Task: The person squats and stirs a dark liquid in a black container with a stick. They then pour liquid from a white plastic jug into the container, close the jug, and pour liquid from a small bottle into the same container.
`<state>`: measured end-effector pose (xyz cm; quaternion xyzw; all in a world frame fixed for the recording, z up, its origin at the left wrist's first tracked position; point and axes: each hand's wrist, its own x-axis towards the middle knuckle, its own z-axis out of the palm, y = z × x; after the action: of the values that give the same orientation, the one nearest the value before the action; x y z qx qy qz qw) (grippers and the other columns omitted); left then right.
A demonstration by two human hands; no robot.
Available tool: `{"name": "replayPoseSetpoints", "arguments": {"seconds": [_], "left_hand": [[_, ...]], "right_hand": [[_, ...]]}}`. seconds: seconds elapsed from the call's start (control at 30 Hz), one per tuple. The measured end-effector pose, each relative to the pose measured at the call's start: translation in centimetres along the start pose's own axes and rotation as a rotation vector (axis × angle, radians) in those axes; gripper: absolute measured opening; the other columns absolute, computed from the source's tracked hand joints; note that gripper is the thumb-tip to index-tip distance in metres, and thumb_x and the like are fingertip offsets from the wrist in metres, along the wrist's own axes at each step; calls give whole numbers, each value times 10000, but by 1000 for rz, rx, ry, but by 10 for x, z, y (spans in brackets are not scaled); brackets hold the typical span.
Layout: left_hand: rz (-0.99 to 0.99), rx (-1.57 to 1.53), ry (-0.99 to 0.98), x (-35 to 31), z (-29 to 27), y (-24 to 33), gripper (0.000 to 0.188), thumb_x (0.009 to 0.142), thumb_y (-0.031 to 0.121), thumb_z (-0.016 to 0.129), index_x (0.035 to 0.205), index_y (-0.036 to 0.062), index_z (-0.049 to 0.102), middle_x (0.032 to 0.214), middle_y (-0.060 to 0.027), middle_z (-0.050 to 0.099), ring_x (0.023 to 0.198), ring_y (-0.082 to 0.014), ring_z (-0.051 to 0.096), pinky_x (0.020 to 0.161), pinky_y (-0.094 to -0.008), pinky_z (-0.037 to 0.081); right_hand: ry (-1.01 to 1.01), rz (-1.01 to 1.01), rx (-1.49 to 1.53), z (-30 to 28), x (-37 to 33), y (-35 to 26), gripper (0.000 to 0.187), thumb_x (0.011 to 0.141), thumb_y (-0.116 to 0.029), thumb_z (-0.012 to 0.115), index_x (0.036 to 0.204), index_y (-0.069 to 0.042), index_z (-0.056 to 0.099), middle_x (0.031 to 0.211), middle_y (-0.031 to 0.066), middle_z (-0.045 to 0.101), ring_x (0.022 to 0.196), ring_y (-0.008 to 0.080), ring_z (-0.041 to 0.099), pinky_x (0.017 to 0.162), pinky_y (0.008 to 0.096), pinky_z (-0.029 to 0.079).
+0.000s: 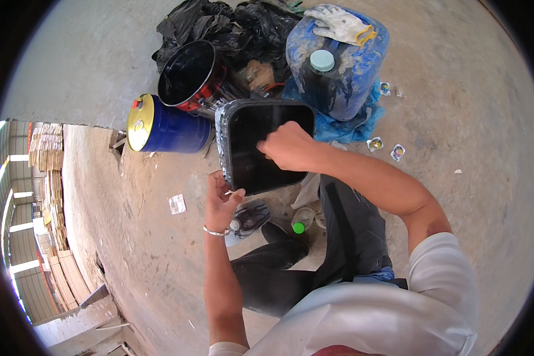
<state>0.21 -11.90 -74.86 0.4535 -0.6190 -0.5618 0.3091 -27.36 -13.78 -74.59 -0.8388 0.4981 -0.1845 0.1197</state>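
Note:
A square black container (243,172) full of dark liquid sits on the concrete floor in front of me. My right hand (286,145) hangs over its opening with the fingers bunched; what they hold cannot be made out. My left hand (221,199) is at the container's near left corner, fingers curled and touching the rim, a thin bracelet on the wrist. I am crouching, with my dark trousers (314,249) below the container.
A blue drum (166,126) with a yellow lid lies on its side to the left. A black bucket (187,74) stands behind it. A blue jerrycan (338,65) with a work glove (341,24) on top stands at the back right, beside black plastic bags (219,24). A green-capped bottle (301,221) lies near my feet.

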Motion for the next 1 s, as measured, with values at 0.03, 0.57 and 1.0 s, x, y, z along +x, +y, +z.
{"name": "replayPoseSetpoints", "arguments": {"seconds": [0.03,0.57,1.0], "left_hand": [[-12,23,20,-3,-4,1,530,849,-113,702,1284,45,444,1102,-43,610,920,-106,595,786,-263,544],[-2,112,187,-2,-31,-6,505,847,-39,775,1233,40,459,957,-8,595,831,-78,573,704,-229,536],[30,192,279,-6,-42,-5,520,843,-9,806,1228,19,459,949,-29,569,816,-104,574,714,-252,555]], "right_hand": [[12,-8,13,-5,1,0,89,817,-154,683,839,-82,732,744,127,724,714,337,724,599,452,518],[76,-1,6,10,33,-53,107,791,-150,652,801,-81,733,749,136,724,723,286,738,594,418,518],[298,309,74,-27,29,-42,99,800,-137,682,768,-63,740,737,136,736,723,304,750,628,411,555]]}}
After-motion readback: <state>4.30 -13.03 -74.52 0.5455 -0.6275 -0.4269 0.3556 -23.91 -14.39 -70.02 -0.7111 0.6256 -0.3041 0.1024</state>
